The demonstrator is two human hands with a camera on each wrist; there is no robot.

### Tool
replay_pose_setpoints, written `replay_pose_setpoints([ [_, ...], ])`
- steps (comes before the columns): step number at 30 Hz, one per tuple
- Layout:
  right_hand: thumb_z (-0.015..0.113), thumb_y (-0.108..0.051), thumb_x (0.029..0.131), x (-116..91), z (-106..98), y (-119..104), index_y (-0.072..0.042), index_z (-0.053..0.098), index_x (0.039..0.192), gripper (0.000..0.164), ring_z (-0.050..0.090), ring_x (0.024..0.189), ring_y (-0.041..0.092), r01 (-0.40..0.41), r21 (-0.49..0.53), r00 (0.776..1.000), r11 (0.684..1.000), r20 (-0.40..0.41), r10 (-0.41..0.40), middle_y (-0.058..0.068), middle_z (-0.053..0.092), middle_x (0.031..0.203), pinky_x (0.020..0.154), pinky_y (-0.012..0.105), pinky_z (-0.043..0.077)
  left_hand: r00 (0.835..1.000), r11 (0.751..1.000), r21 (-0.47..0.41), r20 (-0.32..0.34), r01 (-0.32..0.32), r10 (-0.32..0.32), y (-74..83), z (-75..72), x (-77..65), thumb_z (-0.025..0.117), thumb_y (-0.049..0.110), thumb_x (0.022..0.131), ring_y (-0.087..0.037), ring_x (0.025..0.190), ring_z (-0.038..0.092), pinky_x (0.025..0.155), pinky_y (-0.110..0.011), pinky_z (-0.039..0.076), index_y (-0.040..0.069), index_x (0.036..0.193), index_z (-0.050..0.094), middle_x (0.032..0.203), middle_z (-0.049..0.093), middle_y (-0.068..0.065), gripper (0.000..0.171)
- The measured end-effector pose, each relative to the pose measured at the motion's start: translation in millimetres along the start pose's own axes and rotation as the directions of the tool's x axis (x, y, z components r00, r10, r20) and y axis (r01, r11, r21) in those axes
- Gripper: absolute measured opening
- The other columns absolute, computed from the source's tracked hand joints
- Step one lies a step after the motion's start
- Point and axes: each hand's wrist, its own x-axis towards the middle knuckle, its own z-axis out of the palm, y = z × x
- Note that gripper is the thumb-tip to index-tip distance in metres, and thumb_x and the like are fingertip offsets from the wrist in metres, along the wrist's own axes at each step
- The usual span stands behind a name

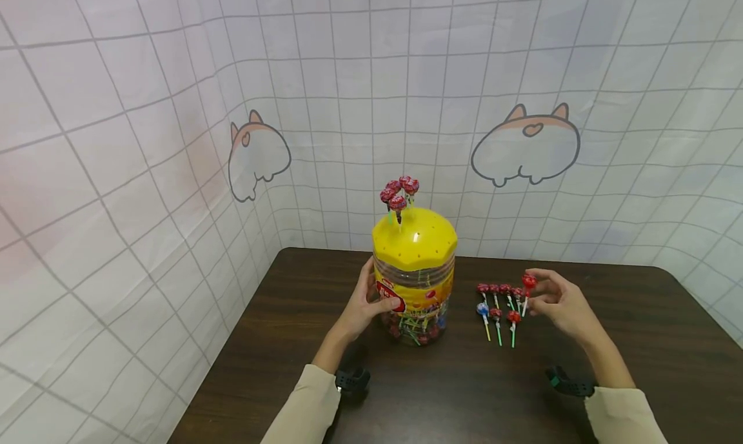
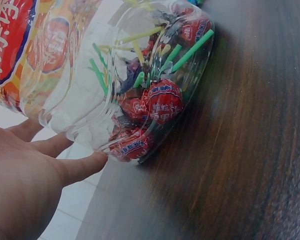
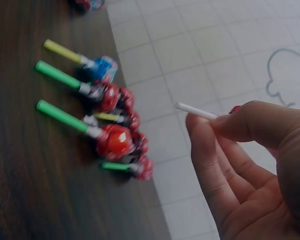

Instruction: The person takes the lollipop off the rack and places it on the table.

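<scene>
And the right hand (image 1: 558, 303) pinches a red lollipop (image 1: 529, 281), near upright, candy uppermost, with the yellow-lidded jar (image 1: 420, 297) standing at nine o'clock from it (nearer left hand (image 1: 364, 305) gripping the side)!

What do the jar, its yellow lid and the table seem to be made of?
Jar: probably clear, glossy plastic; you see straight through its shiny wall.
Lid: likely opaque, shiny plastic, judging by the bright highlight.
Table: wood or wood-look laminate with a slight sheen; its grain shows.
</scene>
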Motion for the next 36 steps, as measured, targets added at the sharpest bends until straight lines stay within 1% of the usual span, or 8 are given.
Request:
replay_pose_setpoints([
  [4, 0.065, 0.008, 0.093, -2, -2, 11, 0.006, 0.043, 0.145, 0.057, 0.072, 0.081, 0.012, -0.056, 0.001, 0.997, 0.998, 0.046, 0.056, 0.024, 0.065, 0.108, 0.069, 0.035, 0.062, 1.0, 1.0, -0.001, 0.001, 0.0, 0.0, -0.2, -0.1, -0.2, 0.077, 0.036, 0.091, -0.03, 0.137, 0.046, 0.112, -0.057, 0.045, 0.043, 0.161, 0.012, 0.152, 0.041, -0.011, 0.095],
  [8, 0.062, 0.01, 0.093, -3, -3, 20, 0.008, 0.04, 0.146, 0.057, 0.071, 0.082, 0.014, -0.12, 0.003, 0.988, 0.993, 0.094, 0.119, 0.033, 0.061, 0.112, 0.07, 0.036, 0.063, 1.0, 1.0, -0.003, 0.001, 0.001, -0.001, 0.3, 0.3, -0.6, 0.077, 0.036, 0.091, -0.03, 0.137, 0.046, 0.112, -0.057, 0.045, 0.043, 0.161, 0.012, 0.153, 0.04, -0.012, 0.096],
  [14, 0.062, 0.011, 0.092, -4, -3, 32, 0.01, 0.041, 0.145, 0.056, 0.07, 0.081, 0.018, -0.187, -0.018, 0.969, 0.982, 0.161, 0.188, 0.028, 0.064, 0.105, 0.07, 0.035, 0.062, 1.0, 1.0, 0.001, -0.002, 0.009, -0.009, 0.5, 0.8, -0.9, 0.076, 0.034, 0.092, -0.031, 0.137, 0.045, 0.112, -0.057, 0.045, 0.04, 0.162, 0.011, 0.154, 0.04, -0.013, 0.096],
  [21, 0.063, 0.01, 0.092, -4, -1, 38, 0.012, 0.04, 0.143, 0.056, 0.071, 0.08, 0.018, -0.191, -0.018, 0.956, 0.981, 0.225, 0.19, 0.027, 0.065, 0.102, 0.069, 0.034, 0.062, 1.0, 1.0, 0.002, -0.012, 0.019, -0.019, -0.1, 0.1, -0.9, 0.078, 0.036, 0.09, -0.031, 0.139, 0.044, 0.111, -0.056, 0.046, 0.045, 0.16, 0.012, 0.155, 0.039, -0.01, 0.097],
  [24, 0.064, 0.009, 0.091, -5, -1, 38, 0.012, 0.043, 0.141, 0.054, 0.07, 0.08, 0.017, -0.178, -0.055, 0.956, 0.983, 0.226, 0.186, 0.026, 0.066, 0.102, 0.068, 0.032, 0.06, 1.0, 1.0, 0.008, -0.013, 0.019, -0.019, -0.5, -0.1, -0.9, 0.078, 0.037, 0.09, -0.031, 0.139, 0.044, 0.112, -0.058, 0.044, 0.045, 0.16, 0.011, 0.156, 0.038, -0.01, 0.097],
  [29, 0.071, 0.003, 0.089, -8, -2, 39, 0.007, 0.052, 0.136, 0.05, 0.062, 0.079, 0.013, -0.147, -0.169, 0.965, 0.975, 0.194, 0.179, 0.021, 0.065, 0.102, 0.064, 0.029, 0.053, 1.0, 1.0, 0.014, -0.011, 0.019, -0.019, -0.8, -0.2, -0.9, 0.078, 0.038, 0.089, -0.032, 0.14, 0.043, 0.112, -0.059, 0.043, 0.046, 0.16, 0.012, 0.157, 0.038, -0.009, 0.097],
  [32, 0.075, -0.001, 0.088, -9, -2, 40, 0.004, 0.056, 0.133, 0.049, 0.06, 0.08, 0.014, -0.138, -0.216, 0.967, 0.967, 0.182, 0.179, 0.019, 0.065, 0.102, 0.063, 0.029, 0.051, 1.0, 1.0, 0.012, -0.009, 0.02, -0.02, -0.7, -0.2, -0.4, 0.078, 0.038, 0.089, -0.032, 0.14, 0.043, 0.112, -0.059, 0.043, 0.045, 0.16, 0.012, 0.156, 0.038, -0.009, 0.097],
  [36, 0.077, -0.004, 0.088, -10, -2, 41, 0.003, 0.057, 0.132, 0.049, 0.06, 0.081, 0.017, -0.144, -0.255, 0.961, 0.956, 0.193, 0.197, 0.021, 0.064, 0.106, 0.063, 0.029, 0.05, 1.0, 1.0, 0.02, -0.01, 0.017, -0.016, -1.7, -0.4, 0.1, 0.077, 0.038, 0.09, -0.032, 0.138, 0.044, 0.112, -0.058, 0.044, 0.044, 0.16, 0.013, 0.155, 0.039, -0.01, 0.095],
])
